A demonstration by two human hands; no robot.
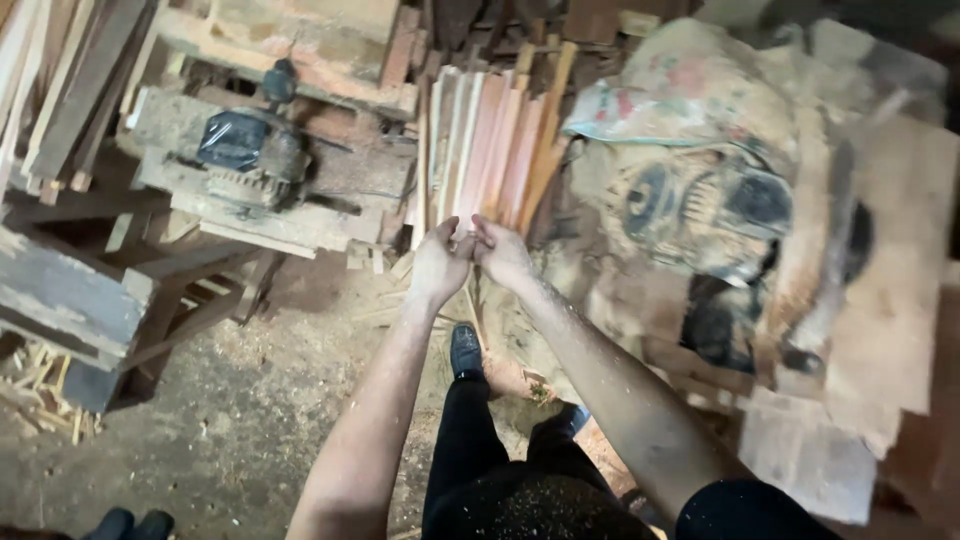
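My left hand (440, 262) and my right hand (503, 253) are stretched out in front of me and meet at the fingertips, fingers curled together. Nothing shows between them, though something small could be hidden. Just beyond the hands a bundle of thin reddish wood slats (495, 140) leans upright. My bare forearms are dusted with sawdust. Below them I see my dark trousers and one black shoe (465, 350) on the floor.
A dusty electric motor (245, 145) sits on a rough wooden bench (300, 220) at the left. Sawdust-covered sacks (690, 120) are heaped at the right, beside flat boards (890, 280). Wood offcuts (45, 400) litter the dirt floor. Another person's dark shoes (130, 523) show at the bottom left.
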